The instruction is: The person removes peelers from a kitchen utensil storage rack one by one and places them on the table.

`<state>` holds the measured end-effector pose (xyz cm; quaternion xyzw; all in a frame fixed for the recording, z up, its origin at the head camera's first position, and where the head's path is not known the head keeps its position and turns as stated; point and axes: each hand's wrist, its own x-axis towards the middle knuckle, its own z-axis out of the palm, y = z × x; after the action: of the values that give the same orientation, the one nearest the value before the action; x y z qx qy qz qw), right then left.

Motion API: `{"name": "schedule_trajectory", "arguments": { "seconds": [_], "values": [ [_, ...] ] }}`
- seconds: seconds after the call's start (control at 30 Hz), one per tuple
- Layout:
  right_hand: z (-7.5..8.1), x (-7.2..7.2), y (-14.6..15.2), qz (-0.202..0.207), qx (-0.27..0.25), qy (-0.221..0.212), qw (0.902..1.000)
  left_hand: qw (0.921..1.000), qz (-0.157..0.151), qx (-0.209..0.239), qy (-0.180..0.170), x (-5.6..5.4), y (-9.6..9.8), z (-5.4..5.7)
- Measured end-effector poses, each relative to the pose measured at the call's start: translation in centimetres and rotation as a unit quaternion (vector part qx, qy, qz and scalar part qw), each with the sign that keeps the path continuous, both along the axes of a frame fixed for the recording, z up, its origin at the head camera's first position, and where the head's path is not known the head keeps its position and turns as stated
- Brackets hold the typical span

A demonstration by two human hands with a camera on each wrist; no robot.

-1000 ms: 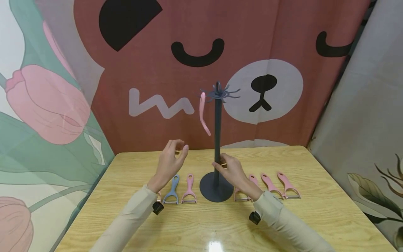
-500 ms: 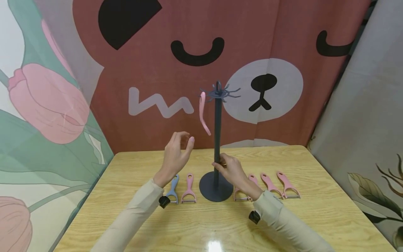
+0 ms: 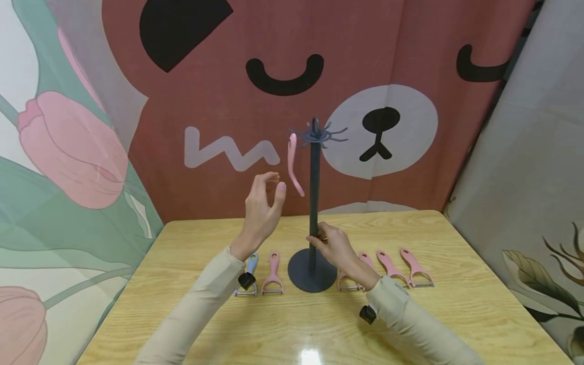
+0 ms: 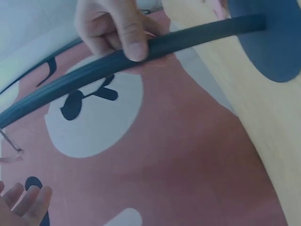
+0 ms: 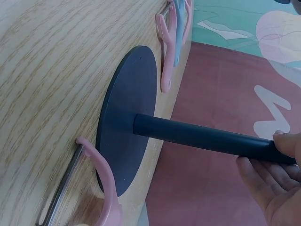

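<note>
A dark rotating-style rack, a tall pole [image 3: 314,192] on a round base [image 3: 303,274], stands at the table's middle with a ring of hooks [image 3: 318,136] on top. From a left hook hangs a pink peeler [image 3: 293,165], seen edge-on. My right hand [image 3: 335,248] grips the pole low down, thumb and fingers about it, as the right wrist view also shows. Just left of the hanging peeler, my left hand [image 3: 263,213] is raised in the air, fingers loosely bent and holding nothing. In the left wrist view only the fingers [image 4: 35,205] show, at the lower left.
Left of the base lie a pink peeler [image 3: 274,274] and a blue peeler [image 3: 252,261], the latter partly behind my left wrist camera [image 3: 247,280]. Several pink peelers [image 3: 415,266] lie to the right, some partly behind my right wrist. A patterned curtain [image 3: 228,101] backs the wooden table [image 3: 283,334].
My left hand has risen and moved right, closer to the hanging peeler. Its wrist now covers more of the blue peeler. The right hand stays on the pole.
</note>
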<state>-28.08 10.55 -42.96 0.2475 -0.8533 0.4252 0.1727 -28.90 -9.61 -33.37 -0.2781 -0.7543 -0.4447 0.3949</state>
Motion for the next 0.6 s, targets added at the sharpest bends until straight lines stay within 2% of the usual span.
{"name": "schedule_trajectory", "arguments": {
  "seconds": [0.13, 0.33, 0.47, 0.6],
  "values": [
    [-0.1, 0.0, 0.1, 0.000, 0.001, 0.000, 1.0000, 0.9988, -0.041, 0.025, -0.003, 0.1, 0.8, 0.9],
    [-0.2, 0.0, 0.1, 0.001, 0.003, 0.005, 1.0000, 0.9924, -0.116, 0.042, -0.004, 0.2, 1.4, 1.5],
    [-0.2, 0.0, 0.1, 0.001, 0.002, 0.010, 1.0000, 0.9897, -0.136, 0.046, 0.008, 0.6, 1.8, 1.9],
    [0.0, 0.0, 0.0, 0.002, 0.003, 0.011, 0.9999, 0.9876, -0.146, 0.055, 0.022, 2.0, 2.3, 3.2]
  ]
}}
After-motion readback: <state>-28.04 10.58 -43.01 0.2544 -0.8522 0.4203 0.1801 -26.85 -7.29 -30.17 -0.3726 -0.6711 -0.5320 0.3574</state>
